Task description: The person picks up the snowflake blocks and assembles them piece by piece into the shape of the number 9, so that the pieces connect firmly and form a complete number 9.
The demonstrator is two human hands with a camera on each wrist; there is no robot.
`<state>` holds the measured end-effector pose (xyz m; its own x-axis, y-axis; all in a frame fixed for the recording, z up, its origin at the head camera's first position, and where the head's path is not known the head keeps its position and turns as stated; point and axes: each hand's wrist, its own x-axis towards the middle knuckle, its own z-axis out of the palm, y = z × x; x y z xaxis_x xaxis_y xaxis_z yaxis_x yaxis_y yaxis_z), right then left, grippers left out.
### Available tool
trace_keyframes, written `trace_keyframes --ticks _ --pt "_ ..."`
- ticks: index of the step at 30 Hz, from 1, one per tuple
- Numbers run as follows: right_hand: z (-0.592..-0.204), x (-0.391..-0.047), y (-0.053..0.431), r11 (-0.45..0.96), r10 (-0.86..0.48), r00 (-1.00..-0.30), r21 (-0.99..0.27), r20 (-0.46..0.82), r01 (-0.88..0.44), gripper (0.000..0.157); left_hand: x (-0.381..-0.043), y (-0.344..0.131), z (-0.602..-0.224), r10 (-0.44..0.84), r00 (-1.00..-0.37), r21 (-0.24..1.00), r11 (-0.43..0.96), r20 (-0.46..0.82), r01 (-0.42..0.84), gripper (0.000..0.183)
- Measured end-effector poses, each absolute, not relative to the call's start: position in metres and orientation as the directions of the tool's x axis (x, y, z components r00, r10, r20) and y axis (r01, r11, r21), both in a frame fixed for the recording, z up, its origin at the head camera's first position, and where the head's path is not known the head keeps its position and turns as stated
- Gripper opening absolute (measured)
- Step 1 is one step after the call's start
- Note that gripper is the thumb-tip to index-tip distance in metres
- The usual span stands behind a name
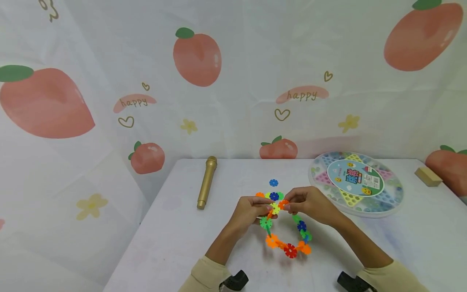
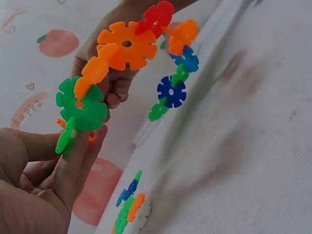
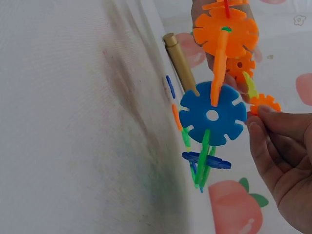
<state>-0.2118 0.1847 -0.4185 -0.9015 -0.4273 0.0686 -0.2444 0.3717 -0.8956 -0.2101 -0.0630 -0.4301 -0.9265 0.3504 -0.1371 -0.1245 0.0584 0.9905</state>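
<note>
A chain (image 2: 126, 44) of flower discs is held up over the table (image 1: 164, 243) by two hands. An orange disc (image 3: 265, 104) is pinched between the thumb and finger of the right hand (image 1: 310, 202). Just beside those fingertips, a yellow disc (image 1: 275, 208) is touched by the orange one; whether the two are joined cannot be told. The chain is pinched close to the yellow disc by the left hand (image 1: 248, 213), with its fingers narrow; which disc is gripped there cannot be told. The rest of the chain is hung below the fingers in a big curve.

Behind the hands, loose discs can be seen on the table, and some are partly covered by the fingers. A light blue disc (image 1: 273, 183) is set a bit farther back. A gold stick (image 1: 206, 183) is laid to the left, and a round board (image 1: 350, 198) and a block (image 1: 428, 177) to the right, all away from the fingers.

One stick, one board and one block are seen. In the chain, one red disc (image 1: 290, 250), one yellow, two blue and four green can be counted; the orange ones are too overlapped to be counted.
</note>
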Motion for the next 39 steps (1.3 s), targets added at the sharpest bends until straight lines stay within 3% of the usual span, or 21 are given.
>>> trace_keyframes --ticks 12,25,39 --pt "-0.425 -0.209 0.178 0.391 -0.384 -0.912 -0.869 0.146 -0.304 0.01 -0.204 -0.059 -0.429 0.281 -0.954 0.995 0.034 -0.102 -0.096 0.02" --pt "-0.431 -0.211 0.178 0.362 -0.436 -0.882 -0.863 0.177 -0.352 0.009 -0.201 -0.052 -0.43 0.233 -0.965 0.992 0.063 -0.118 -0.106 0.017" --pt "-0.429 -0.213 0.182 0.379 -0.473 -0.871 -0.863 0.131 -0.335 0.005 -0.201 -0.051 -0.434 0.313 -0.938 0.984 0.143 -0.147 -0.107 0.022"
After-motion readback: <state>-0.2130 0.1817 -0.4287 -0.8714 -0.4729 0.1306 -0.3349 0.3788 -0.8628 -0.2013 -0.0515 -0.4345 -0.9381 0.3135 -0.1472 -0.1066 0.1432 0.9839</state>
